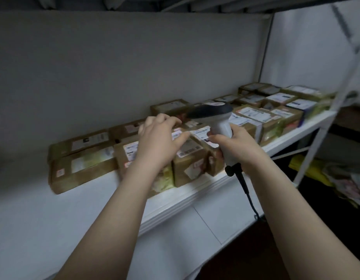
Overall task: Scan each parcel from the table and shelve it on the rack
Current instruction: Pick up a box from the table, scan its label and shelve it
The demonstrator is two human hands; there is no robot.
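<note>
The white rack shelf (195, 197) is packed with sealed brown cardboard parcels, each labelled on top, set side by side in rows reaching back to the wall. None is open, so their contents can't be seen.

The right hand (235, 146) has its fingers wrapped tight round the pale handle of a barcode scanner (217, 122). The scanner's dark head points away over the boxes, and its black cable (244, 186) hangs below the fist.

Just left of the scanner, the left hand (156, 140) is spread with its fingers loosely bent and grasping nothing. It is over the top of a small labelled parcel (190, 158) at the shelf's front edge. Whether the fingertips touch the cardboard I can't tell.

Further left of the scanner lies a long flat parcel (82, 164), with another behind it. To the scanner's right the rows run on, crowded edge to edge, to a box with a blue side (302, 107) near the rack's end. Below and right of the scanner, under the shelf, sits something yellow (310, 168), too blurred to name.
</note>
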